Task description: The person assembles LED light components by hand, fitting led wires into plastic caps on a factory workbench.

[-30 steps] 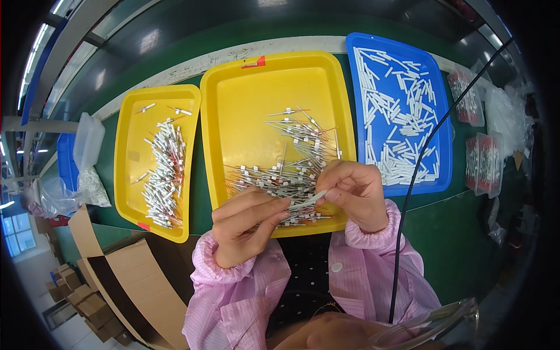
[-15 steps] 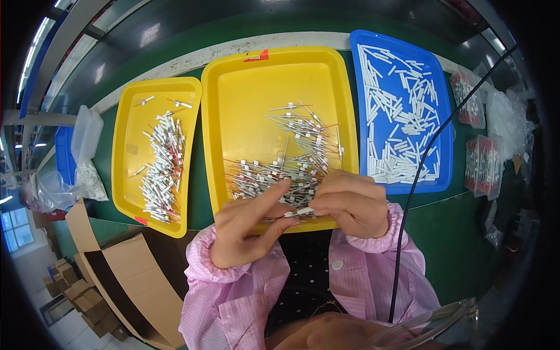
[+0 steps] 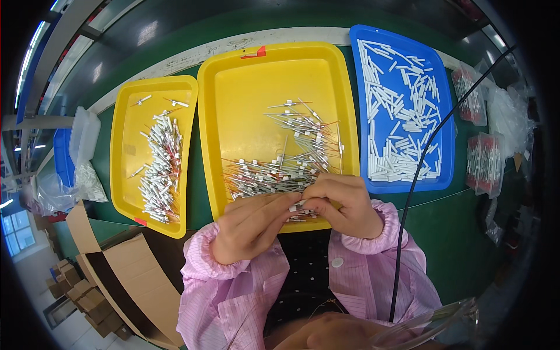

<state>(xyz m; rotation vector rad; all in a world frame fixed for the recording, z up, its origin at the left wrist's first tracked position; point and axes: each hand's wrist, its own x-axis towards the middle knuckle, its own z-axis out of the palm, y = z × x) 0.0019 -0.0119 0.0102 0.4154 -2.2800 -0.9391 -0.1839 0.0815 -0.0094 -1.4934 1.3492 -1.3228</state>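
Above the near edge of the middle yellow tray (image 3: 209, 146), my two hands meet at a small white tubular piece (image 3: 296, 207). My left hand (image 3: 246, 228) has its fingers closed on one end of it. From the other side, my right hand (image 3: 344, 205) pinches the same piece between thumb and fingers. Fingertips hide most of it. Just beyond my hands lies a pile of thin wire-leaded parts with small white blocks (image 3: 265, 175), some with red wires. White tubes with red wires (image 3: 160, 169) fill part of the smaller yellow tray (image 3: 125, 116) at left.
A blue tray (image 3: 446, 157) of loose white tubes (image 3: 402, 105) stands at right. Beyond it are clear boxes of red-and-white parts (image 3: 485, 163) and a plastic bag (image 3: 508, 116). A black cable (image 3: 429, 149) crosses the right side. An open cardboard box (image 3: 137, 280) sits lower left.
My left fingers have come down and closed against the thumb around the piece; the index finger was raised before. My right hand has shifted slightly left, and the hands are closer together.
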